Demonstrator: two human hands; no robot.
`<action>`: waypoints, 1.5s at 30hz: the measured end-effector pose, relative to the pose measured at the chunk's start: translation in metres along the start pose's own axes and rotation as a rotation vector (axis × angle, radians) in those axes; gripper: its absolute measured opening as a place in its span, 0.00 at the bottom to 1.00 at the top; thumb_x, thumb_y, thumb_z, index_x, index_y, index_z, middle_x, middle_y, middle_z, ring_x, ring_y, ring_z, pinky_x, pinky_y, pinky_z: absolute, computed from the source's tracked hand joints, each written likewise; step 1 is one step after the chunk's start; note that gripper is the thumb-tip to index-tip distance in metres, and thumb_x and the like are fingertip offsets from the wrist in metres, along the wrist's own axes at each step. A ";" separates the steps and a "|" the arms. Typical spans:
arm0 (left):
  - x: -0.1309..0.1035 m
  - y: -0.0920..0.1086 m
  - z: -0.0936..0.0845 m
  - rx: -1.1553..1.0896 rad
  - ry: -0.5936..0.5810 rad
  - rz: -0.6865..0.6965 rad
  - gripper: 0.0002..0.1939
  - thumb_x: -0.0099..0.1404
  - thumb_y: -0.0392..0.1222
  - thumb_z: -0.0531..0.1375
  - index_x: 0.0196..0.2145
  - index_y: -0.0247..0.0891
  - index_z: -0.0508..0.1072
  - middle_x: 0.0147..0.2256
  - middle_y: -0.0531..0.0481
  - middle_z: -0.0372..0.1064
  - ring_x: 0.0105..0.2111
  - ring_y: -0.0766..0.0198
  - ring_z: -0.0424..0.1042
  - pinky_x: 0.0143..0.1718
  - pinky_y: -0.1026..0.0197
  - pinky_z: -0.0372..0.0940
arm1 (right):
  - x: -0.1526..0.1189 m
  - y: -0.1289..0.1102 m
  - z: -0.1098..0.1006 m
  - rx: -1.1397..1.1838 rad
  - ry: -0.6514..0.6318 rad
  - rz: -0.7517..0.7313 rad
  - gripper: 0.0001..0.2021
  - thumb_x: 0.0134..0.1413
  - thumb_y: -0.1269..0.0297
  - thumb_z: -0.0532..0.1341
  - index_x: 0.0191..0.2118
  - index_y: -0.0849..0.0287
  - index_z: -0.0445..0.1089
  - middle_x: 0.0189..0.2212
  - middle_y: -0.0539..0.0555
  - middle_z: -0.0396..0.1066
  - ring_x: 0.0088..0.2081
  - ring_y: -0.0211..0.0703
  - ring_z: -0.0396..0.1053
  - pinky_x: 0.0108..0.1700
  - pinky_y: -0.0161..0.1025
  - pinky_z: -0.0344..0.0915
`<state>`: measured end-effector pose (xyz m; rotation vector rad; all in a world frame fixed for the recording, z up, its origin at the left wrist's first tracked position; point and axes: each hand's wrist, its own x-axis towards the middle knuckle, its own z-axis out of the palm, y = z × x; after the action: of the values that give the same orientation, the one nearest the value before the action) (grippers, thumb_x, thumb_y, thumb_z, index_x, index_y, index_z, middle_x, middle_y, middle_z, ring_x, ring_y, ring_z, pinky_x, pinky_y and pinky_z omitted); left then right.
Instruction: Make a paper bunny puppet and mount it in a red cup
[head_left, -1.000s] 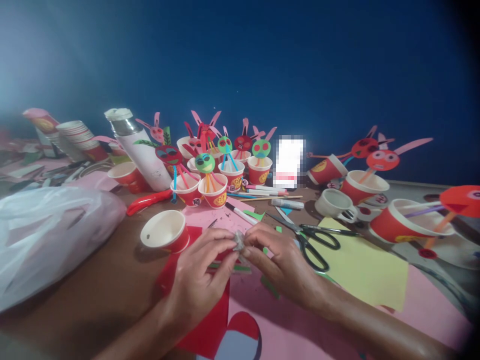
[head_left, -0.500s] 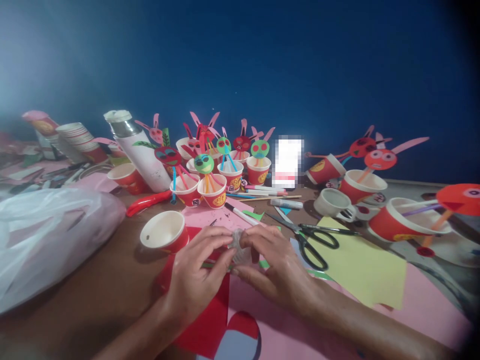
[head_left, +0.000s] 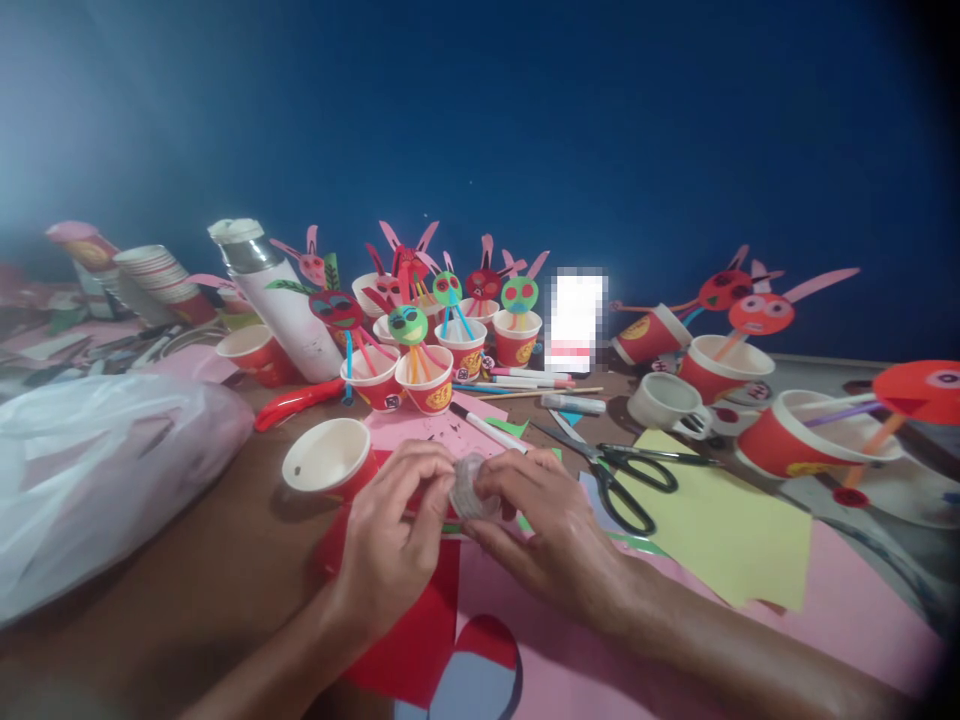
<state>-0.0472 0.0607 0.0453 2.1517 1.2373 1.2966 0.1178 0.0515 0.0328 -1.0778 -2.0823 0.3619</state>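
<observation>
A small, pale, translucent roll that looks like clear tape (head_left: 474, 488) is between my hands, above red and pink paper. My right hand (head_left: 544, 515) grips the roll with its fingers over the right side and the thumb beneath. My left hand (head_left: 397, 515) is closed at the left edge of the roll, thumb and fingertips pinched together there. Below the hands lie a red sheet (head_left: 412, 640) and a pink sheet (head_left: 585, 650). A cup with a small hole (head_left: 330, 458) stands left of my left hand.
Black-handled scissors (head_left: 626, 500) and yellow paper (head_left: 735, 530) lie at the right. Several red cups with paper faces stand behind, near a white mug (head_left: 667, 405). A plastic bag (head_left: 97, 470), a red tool (head_left: 296, 403) and a white bottle (head_left: 281, 310) are at the left.
My left fingertips have shifted slightly left and up, and more of the roll shows between my hands. My right hand has barely moved.
</observation>
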 end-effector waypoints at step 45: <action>0.005 -0.008 0.002 -1.085 -0.438 -0.798 0.12 0.54 0.42 0.65 0.35 0.34 0.73 0.28 0.50 0.71 0.28 0.67 0.70 0.32 0.65 0.65 | 0.022 0.035 -0.067 0.122 -0.440 -0.039 0.04 0.45 0.66 0.65 0.28 0.56 0.69 0.26 0.49 0.69 0.34 0.42 0.62 0.38 0.40 0.60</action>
<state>-0.0486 0.0698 0.0417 0.9194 0.7546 0.7599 0.1791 0.0844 0.0700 -0.9445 -2.4219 0.7525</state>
